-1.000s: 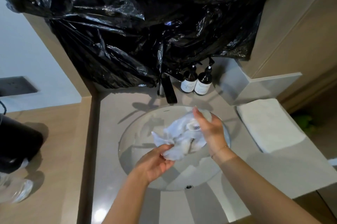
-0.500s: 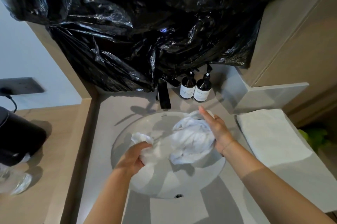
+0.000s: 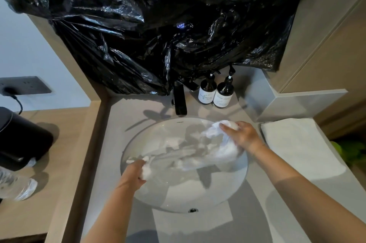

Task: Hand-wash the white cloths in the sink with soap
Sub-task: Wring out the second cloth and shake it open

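Likely risk: wet cloth [image 3: 200, 155], stretched across sink [image 3: 227, 189] betw. both fists, slips free or flings water onto counter [image 3: 126, 120] if pulled harder; left hand [image 3: 134, 171] clenched on near-left end, right hand [image 3: 245, 136] clamped on bunched far-right end by rim.

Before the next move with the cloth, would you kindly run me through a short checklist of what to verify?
1. Left hand grip on one end of the cloth: ok, closed on it.
2. Right hand grip on the other end: ok.
3. Cloth over the sink, not the counter: ok.
4. Soap bottles within reach behind the sink: ok, upright beside the tap.
5. Water running: cannot tell.
6. Soap already on the cloth: cannot tell.
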### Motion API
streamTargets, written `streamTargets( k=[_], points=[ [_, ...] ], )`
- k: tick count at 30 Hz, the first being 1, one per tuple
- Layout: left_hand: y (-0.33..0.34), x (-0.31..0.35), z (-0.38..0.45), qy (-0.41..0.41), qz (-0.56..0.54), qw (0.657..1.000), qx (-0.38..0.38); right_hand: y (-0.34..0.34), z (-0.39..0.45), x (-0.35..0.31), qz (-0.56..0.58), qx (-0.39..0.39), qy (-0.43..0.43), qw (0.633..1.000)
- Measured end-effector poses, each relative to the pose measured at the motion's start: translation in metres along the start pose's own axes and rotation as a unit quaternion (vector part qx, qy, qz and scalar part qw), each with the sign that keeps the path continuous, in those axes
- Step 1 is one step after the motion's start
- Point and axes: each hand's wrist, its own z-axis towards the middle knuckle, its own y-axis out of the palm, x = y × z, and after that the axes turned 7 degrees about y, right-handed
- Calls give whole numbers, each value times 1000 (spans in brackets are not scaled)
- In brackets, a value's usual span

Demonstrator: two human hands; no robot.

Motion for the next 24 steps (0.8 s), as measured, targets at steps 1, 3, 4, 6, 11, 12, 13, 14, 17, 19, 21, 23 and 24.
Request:
streamTargets(
  k=[1,3,4,6,11,12,13,14,17,19,21,23,24],
  points=[
    [0,-4,4,-4,-8,1000,7,-2,3,3,73,-26,30,997],
    [6,-7,1,-9,12,1000,4,-1,2,2,165,-57,60,983],
    [9,-8,0,-14,30,999,-3,3,1,0,199,-61,63,976],
    [15,-9,-5,-35,53,997,-35,10,-7,-9,253,-69,62,963],
    [29,-15,-10,63,466,878,-85,26,-20,-34,348,-107,29,931],
    [36,-15,-18,147,496,848,-115,28,-22,-41,370,-109,28,922],
    [46,-16,-26,211,502,823,-163,29,-23,-48,389,-107,35,914],
    [59,-19,-33,253,499,803,-205,29,-24,-56,412,-109,47,903],
    [90,-23,-42,301,419,834,-198,23,-29,-76,455,-142,68,877],
    [101,-18,-42,317,342,867,-177,15,-34,-84,470,-162,69,865],
    [105,-10,-42,325,306,874,-193,7,-35,-87,496,-165,70,850],
    [102,-1,-45,322,305,868,-224,-1,-36,-85,532,-154,87,828],
    [98,4,-44,320,313,863,-236,-7,-34,-82,547,-140,98,819]
  ],
)
